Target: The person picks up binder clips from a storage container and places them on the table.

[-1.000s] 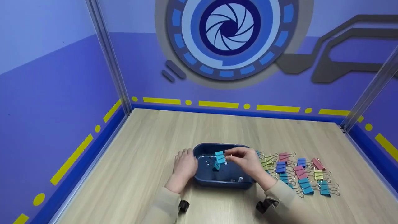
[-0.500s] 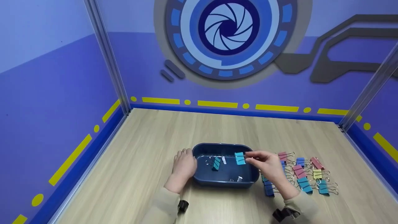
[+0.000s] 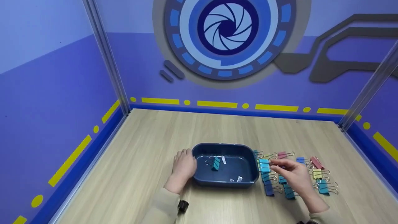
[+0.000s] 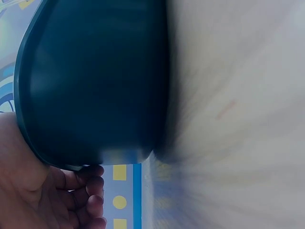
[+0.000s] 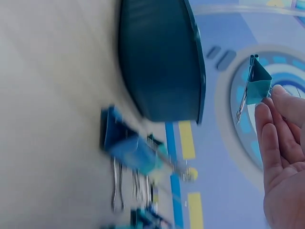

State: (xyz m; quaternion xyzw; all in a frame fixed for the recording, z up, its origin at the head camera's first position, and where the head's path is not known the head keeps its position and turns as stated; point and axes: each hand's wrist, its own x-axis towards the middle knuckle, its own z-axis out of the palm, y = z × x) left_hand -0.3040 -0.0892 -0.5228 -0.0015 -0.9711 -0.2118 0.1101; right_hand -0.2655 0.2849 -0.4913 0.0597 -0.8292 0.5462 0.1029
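My right hand (image 3: 293, 175) pinches a turquoise binder clip (image 3: 264, 165) by a wire handle, over the rows of clips just right of the dark blue bin (image 3: 225, 184). In the right wrist view the same binder clip (image 5: 259, 91) is raised off the table, its second wire handle lying back along its side. My left hand (image 3: 185, 165) rests against the bin's left end. In the left wrist view the left hand's fingers (image 4: 81, 195) lie loosely bent by the bin's corner. One teal binder clip (image 3: 215, 164) lies inside the bin.
Right of the bin, several binder clips lie in rows, among them a dark blue clip (image 3: 269, 188), a yellow clip (image 3: 317, 173), a red clip (image 3: 317, 162) and a teal clip (image 3: 323, 187). Small clear-and-white bits (image 3: 239, 179) lie in the bin. Blue panels (image 3: 192, 93) wall the table.
My right hand has carried the turquoise binder clip rightward, from over the bin to over the rows of clips. My left hand stays at the bin's left end.
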